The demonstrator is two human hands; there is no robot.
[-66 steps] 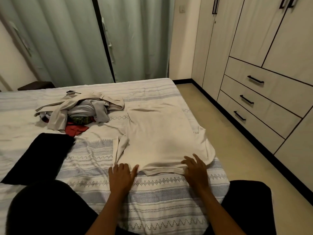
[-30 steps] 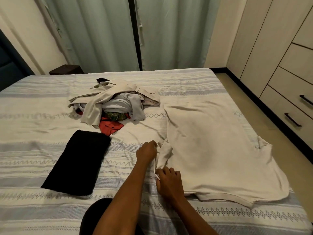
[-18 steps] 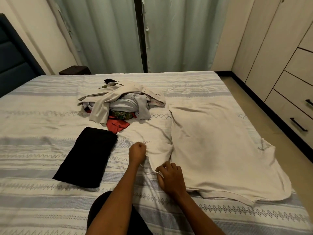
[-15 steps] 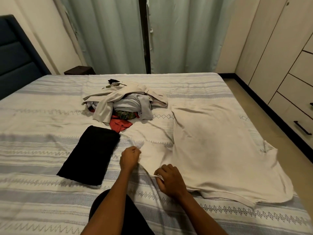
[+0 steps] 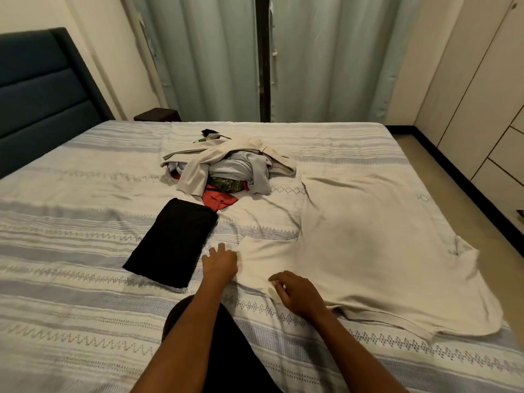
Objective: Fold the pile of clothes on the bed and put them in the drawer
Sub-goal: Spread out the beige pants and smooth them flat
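A cream T-shirt [image 5: 377, 245] lies spread flat on the bed [image 5: 71, 279], its left sleeve [image 5: 263, 251] stretched out sideways. My left hand [image 5: 219, 263] rests open at the sleeve's outer edge, fingers apart. My right hand [image 5: 297, 293] lies open on the shirt's near edge, just below the sleeve. A folded black garment [image 5: 173, 245] sits to the left of my left hand. The pile of unfolded clothes [image 5: 226, 168], beige, grey, green and red, is farther back at the bed's middle.
Wardrobe drawers [image 5: 507, 168] stand along the right wall across a strip of floor [image 5: 465, 199]. A dark blue headboard [image 5: 37, 100] is at the left. Curtains [image 5: 326, 58] hang behind the bed. A dark bedside table [image 5: 157, 114] sits at the back.
My left hand pulled the sleeve out to the left, then opened and flattened on it. My right hand loosened its hold on the shirt's edge. The view turned left toward the headboard.
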